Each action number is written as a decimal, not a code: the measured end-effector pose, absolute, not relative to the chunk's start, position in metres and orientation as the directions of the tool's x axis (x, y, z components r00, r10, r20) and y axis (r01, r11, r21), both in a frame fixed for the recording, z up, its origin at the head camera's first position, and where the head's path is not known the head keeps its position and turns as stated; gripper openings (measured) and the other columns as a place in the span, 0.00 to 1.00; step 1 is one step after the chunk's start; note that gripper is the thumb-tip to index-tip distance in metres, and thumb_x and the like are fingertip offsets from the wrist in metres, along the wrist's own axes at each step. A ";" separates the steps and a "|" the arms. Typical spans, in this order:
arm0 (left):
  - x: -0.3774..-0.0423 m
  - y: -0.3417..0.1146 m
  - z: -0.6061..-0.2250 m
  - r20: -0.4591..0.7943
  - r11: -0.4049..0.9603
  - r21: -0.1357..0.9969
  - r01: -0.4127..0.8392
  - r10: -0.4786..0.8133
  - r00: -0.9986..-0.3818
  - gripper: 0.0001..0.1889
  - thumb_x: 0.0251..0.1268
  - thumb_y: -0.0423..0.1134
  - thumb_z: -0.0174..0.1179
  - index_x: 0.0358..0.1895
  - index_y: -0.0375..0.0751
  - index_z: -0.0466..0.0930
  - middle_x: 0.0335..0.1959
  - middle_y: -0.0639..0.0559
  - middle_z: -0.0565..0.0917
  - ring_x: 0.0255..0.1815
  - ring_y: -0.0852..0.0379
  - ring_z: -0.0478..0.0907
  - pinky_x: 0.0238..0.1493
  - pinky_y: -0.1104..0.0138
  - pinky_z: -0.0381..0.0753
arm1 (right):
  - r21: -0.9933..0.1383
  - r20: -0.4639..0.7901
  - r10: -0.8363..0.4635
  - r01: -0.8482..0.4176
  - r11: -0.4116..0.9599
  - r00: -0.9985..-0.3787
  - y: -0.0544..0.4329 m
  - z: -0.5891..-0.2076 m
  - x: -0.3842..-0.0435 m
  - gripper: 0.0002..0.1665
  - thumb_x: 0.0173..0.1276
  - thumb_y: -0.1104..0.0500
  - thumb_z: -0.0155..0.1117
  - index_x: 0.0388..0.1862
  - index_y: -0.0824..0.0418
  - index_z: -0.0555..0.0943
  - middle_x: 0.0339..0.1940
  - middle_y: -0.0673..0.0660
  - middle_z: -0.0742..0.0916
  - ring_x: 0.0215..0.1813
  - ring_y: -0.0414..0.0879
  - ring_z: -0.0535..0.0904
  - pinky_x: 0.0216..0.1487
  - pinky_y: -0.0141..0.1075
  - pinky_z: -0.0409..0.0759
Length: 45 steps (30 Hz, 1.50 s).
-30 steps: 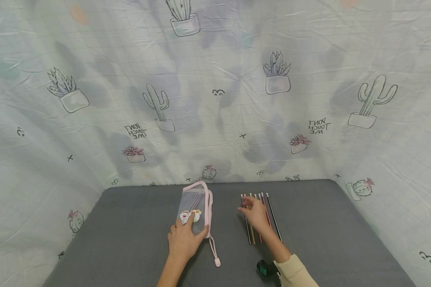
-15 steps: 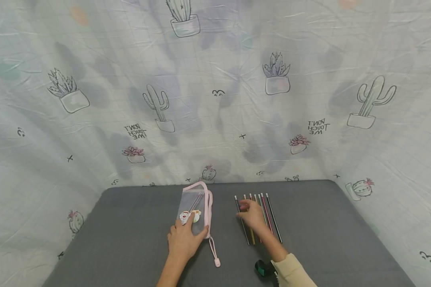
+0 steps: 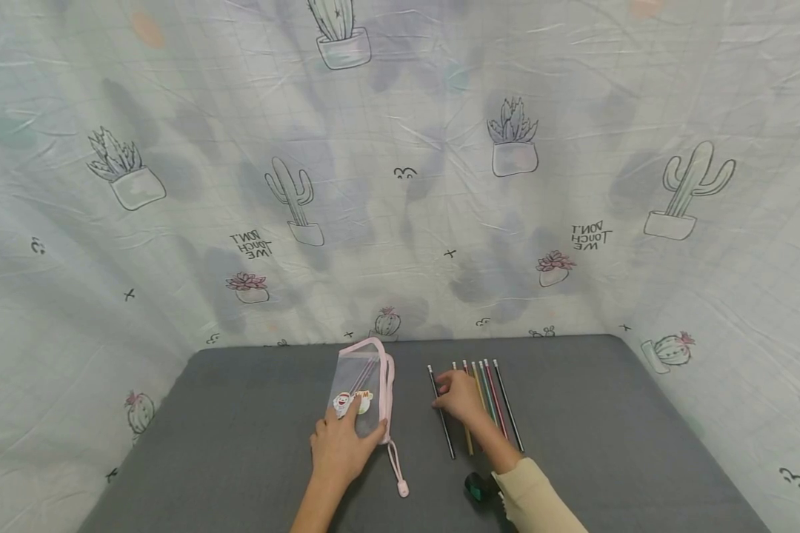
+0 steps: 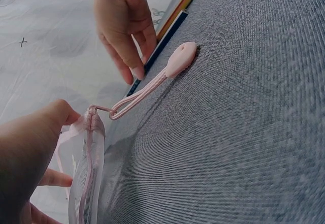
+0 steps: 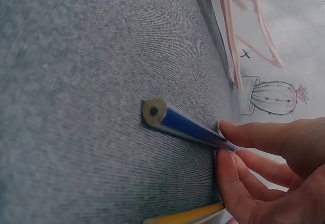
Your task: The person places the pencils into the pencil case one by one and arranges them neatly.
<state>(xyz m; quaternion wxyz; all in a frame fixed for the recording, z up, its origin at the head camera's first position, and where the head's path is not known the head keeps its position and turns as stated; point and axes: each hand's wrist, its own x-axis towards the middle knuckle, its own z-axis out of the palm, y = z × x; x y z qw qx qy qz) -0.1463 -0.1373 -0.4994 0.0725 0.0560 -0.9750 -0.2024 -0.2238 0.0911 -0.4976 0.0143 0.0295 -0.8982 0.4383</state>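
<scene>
My left hand (image 3: 345, 444) rests on a see-through pencil case (image 3: 355, 372) with pink trim and cartoon stickers, its fingers spread. In the left wrist view the thumb touches the zipper end, where a pink cord pull (image 4: 181, 60) hangs over the cloth. My right hand (image 3: 462, 398) pinches a dark blue pencil (image 5: 185, 125) between thumb and fingers. This pencil lies on the table, a little left of a row of several pencils (image 3: 509, 403) with white tips at their far ends. The hand and forearm hide part of that row.
Grey cloth (image 3: 253, 414) covers the table. A pale curtain (image 3: 400, 222) printed with cacti hangs behind it and at both sides. Beside the right sleeve (image 3: 536, 496) is a black object (image 3: 476, 487) with a green patch, which moves along with that arm.
My right hand has moved left, drawing the dark blue pencil away from the row towards the pencil case. The left hand and the case stay where they were.
</scene>
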 end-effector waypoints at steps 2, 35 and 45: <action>-0.146 -0.137 -0.499 0.128 0.912 0.404 -0.075 -0.137 -0.982 0.42 0.61 0.70 0.63 0.72 0.47 0.79 0.58 0.25 0.77 0.51 0.28 0.78 0.50 0.35 0.75 | -0.793 0.032 -0.034 -0.046 0.608 -0.999 0.090 -0.498 -0.226 0.23 0.47 0.77 0.80 0.45 0.76 0.86 0.27 0.58 0.85 0.25 0.45 0.82 0.28 0.39 0.84; -0.147 -0.136 -0.502 0.139 0.915 0.398 -0.071 -0.137 -0.981 0.41 0.61 0.70 0.63 0.72 0.47 0.79 0.57 0.25 0.77 0.49 0.29 0.77 0.49 0.35 0.75 | -0.910 -0.197 -0.016 0.177 0.374 -0.980 0.091 -0.493 -0.232 0.20 0.60 0.74 0.73 0.52 0.77 0.84 0.33 0.63 0.90 0.26 0.44 0.85 0.31 0.39 0.88; -0.147 -0.136 -0.501 0.130 0.913 0.401 -0.071 -0.133 -0.983 0.41 0.62 0.69 0.63 0.72 0.47 0.78 0.59 0.24 0.77 0.50 0.28 0.77 0.50 0.35 0.75 | -0.955 -0.157 -0.018 0.147 0.256 -0.987 0.088 -0.491 -0.228 0.21 0.63 0.77 0.69 0.55 0.79 0.82 0.36 0.68 0.91 0.30 0.46 0.87 0.32 0.39 0.88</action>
